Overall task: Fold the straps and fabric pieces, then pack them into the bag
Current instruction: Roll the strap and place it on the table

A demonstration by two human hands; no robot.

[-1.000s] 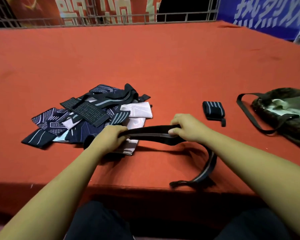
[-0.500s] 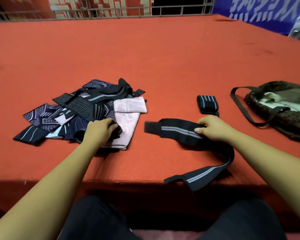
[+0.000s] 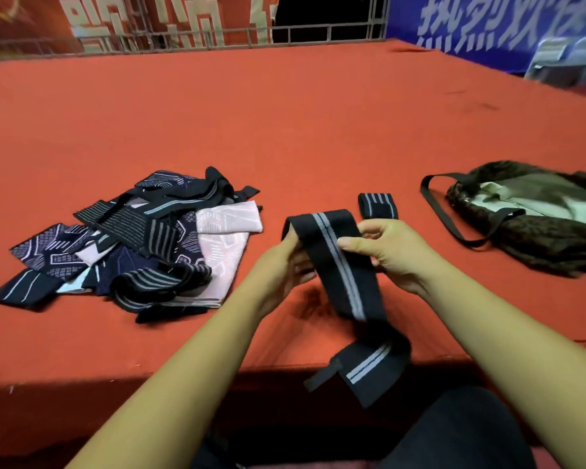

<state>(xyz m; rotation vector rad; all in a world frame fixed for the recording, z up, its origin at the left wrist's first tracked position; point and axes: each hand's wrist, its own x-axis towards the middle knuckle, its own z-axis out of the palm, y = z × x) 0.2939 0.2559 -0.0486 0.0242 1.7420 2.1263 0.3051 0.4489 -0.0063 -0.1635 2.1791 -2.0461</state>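
Note:
A long black strap with grey stripes point(image 3: 344, 275) hangs lifted above the red table, its lower end drooping past the front edge. My left hand point(image 3: 285, 262) grips its upper end from the left. Thumb and fingers of my right hand point(image 3: 383, 248) pinch it from the right. A rolled black strap point(image 3: 377, 205) lies just behind my hands. To the left sits a loose pile of dark straps and pink fabric pieces point(image 3: 149, 245). The dark bag point(image 3: 535, 214) lies open at the right with pale cloth inside.
The red table point(image 3: 285, 123) stretches far back to a metal railing point(image 3: 190, 38). The bag's black carry strap point(image 3: 444, 214) loops out toward my right hand. My dark-clothed knees sit below the table's front edge.
My left hand left the pile and came over to the strap. Both hands lifted the strap off the table, and its tail now hangs over the front edge.

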